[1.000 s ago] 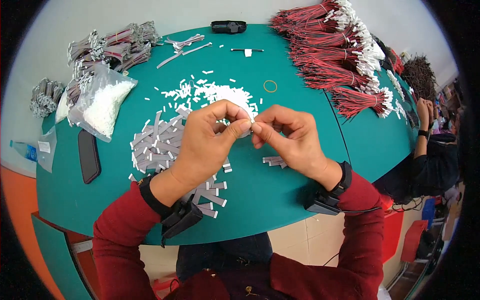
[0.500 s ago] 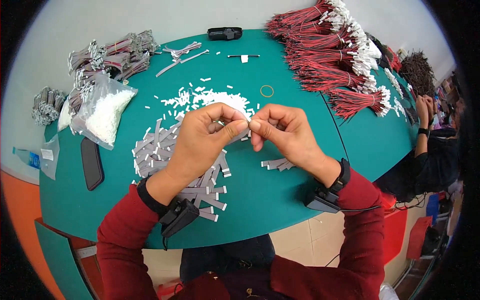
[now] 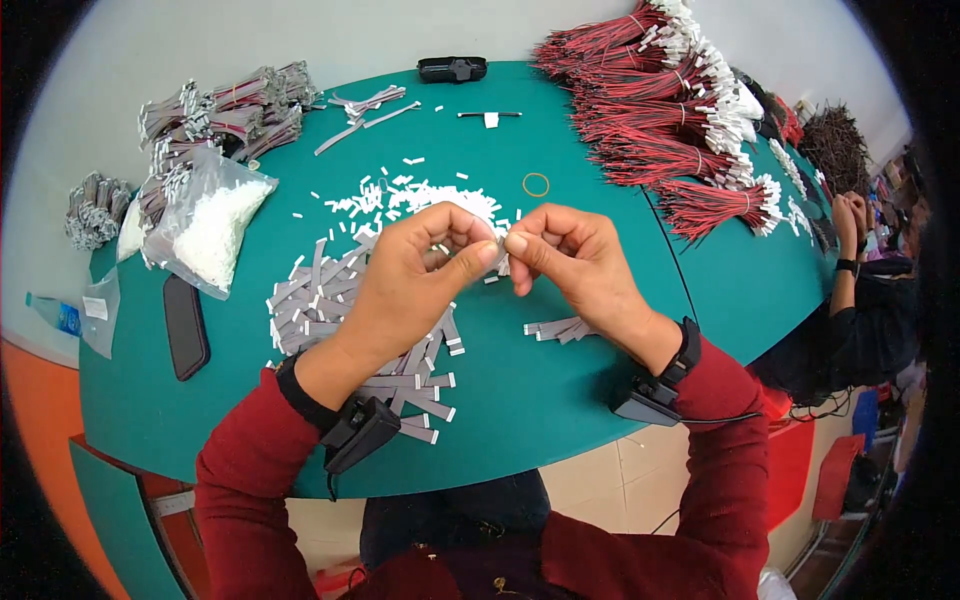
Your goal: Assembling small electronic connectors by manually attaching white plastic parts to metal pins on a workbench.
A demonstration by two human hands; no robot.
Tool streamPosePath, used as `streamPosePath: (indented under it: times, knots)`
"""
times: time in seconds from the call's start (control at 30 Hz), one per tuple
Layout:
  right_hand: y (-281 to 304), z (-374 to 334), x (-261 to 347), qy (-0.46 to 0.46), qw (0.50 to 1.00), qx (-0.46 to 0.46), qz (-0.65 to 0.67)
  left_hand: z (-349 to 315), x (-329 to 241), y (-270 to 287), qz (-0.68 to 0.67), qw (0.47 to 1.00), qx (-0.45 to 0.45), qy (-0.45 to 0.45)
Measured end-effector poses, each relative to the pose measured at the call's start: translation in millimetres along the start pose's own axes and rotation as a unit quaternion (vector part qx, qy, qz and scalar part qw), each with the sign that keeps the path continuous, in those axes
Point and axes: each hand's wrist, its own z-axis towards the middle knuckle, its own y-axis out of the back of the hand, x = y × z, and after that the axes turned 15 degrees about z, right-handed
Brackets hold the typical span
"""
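My left hand [image 3: 430,255] and my right hand [image 3: 572,255] meet at the fingertips above the table, each in a closed pinch. Under my left thumb shows a little of a grey flat ribbon cable [image 3: 490,268], mostly hidden by the fingers. What my right fingertips pinch is too small and covered to make out. Beneath and beside my left hand lies a loose heap of grey flat ribbon cables [image 3: 330,285] with white end connectors. Just beyond both hands spreads a pile of small white connector pieces [image 3: 450,198]. A few ribbon cables [image 3: 556,329] lie below my right hand.
The green table [image 3: 480,400] also bears a bag of white pieces [image 3: 215,235], bundled grey cables [image 3: 230,105], a dark phone [image 3: 185,328], a rubber band [image 3: 536,184], a black case [image 3: 452,69] and red-black wire bundles [image 3: 660,130]. Another person's hand [image 3: 848,220] is at far right.
Both hands stay together in nearly the same place. My right thumb and fingertips have shifted slightly right, and the fingers of both hands have changed position a little.
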Motion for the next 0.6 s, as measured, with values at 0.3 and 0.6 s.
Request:
streamPosePath:
  times: [0.3, 0.6]
  knots:
    - [7, 4, -1, 0.029, 0.997, -0.054, 0.037, -7, -4, 0, 0.153, 0.988, 0.029, 0.019]
    - [11, 6, -1, 0.034, 0.987, -0.064, 0.143, -12, 0, -4, 0.265, 0.958, 0.105, -0.044]
